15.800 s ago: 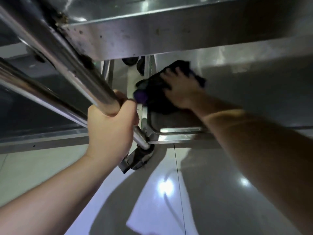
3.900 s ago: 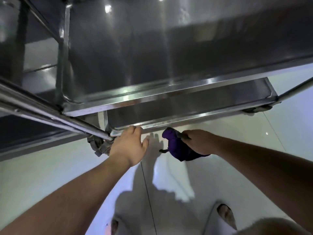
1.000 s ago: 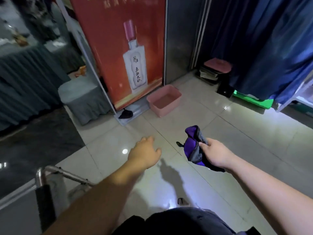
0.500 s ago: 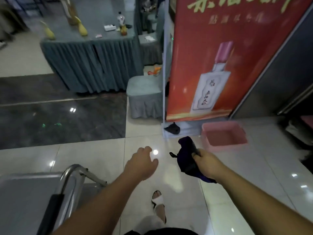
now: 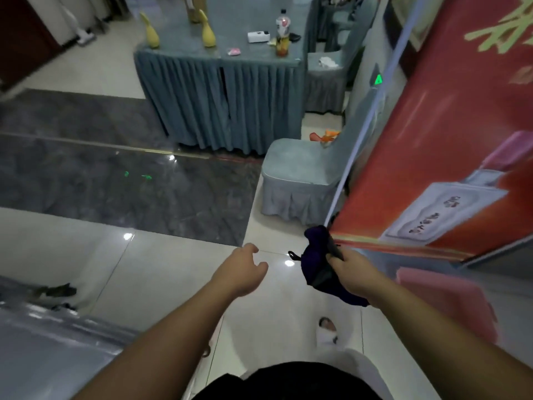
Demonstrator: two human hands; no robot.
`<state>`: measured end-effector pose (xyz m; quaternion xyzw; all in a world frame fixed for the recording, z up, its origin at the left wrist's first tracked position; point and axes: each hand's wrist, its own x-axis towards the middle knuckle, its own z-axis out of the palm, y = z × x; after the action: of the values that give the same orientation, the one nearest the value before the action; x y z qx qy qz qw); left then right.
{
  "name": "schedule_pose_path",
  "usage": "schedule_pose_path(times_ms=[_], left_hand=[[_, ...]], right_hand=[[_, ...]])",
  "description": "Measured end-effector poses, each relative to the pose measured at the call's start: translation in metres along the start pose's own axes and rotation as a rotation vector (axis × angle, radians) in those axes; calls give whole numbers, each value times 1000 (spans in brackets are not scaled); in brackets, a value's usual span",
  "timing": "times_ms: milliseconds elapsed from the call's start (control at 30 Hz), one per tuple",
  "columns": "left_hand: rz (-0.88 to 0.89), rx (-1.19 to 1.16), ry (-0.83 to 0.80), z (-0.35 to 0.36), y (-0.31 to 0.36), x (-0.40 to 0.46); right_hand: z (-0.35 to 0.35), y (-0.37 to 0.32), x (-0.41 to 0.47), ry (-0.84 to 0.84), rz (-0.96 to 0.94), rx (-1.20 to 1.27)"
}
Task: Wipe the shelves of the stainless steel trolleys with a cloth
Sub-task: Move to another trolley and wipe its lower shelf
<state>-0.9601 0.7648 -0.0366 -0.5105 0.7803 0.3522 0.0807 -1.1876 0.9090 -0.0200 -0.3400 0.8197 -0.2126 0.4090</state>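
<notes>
Head view looks down over two bare forearms stretched out above pale glossy floor tiles [image 5: 161, 272]; the right hand [image 5: 353, 271] grips a bunched dark purple cloth [image 5: 315, 267], fingers curled round it, a small loop dangling off the cloth's left edge; the left hand [image 5: 240, 269] hangs loose beside it, fingers relaxed and slightly curled, holding nothing, well apart from the cloth; the steel trolley [image 5: 49, 353] sits blurred in the lower left corner, just a smear of shiny metal, neither hand touching it; the cloth is up in the air, well away from that trolley. Ahead, a table [image 5: 219, 90] draped in grey-blue skirting carries two yellow long-necked ornaments [image 5: 209, 33], a bottle [image 5: 282, 30] with something orange-yellow in its lower part, a white box [image 5: 258, 36] and a small pink item [image 5: 234, 51]; a chair [image 5: 297, 180] in a matching cover stands just beside a big red banner [image 5: 450, 145] printed with a white bottle; a pink basin [image 5: 444, 304] lies on the floor at the right, blurred, contents impossible to make out; a sandalled foot [image 5: 327, 330] shows below the hands; a band of dark marble flooring [image 5: 115, 174] runs across the left.
</notes>
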Motion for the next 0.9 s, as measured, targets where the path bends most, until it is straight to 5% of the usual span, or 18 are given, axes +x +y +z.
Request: schedule_pose_path(times_ms=[400, 900], left_hand=[[-454, -312, 267, -76, -9, 121], [-766, -545, 416, -179, -188, 172]], right_hand=[[-43, -162, 248, -316, -309, -324], [135, -403, 367, -588, -505, -560]])
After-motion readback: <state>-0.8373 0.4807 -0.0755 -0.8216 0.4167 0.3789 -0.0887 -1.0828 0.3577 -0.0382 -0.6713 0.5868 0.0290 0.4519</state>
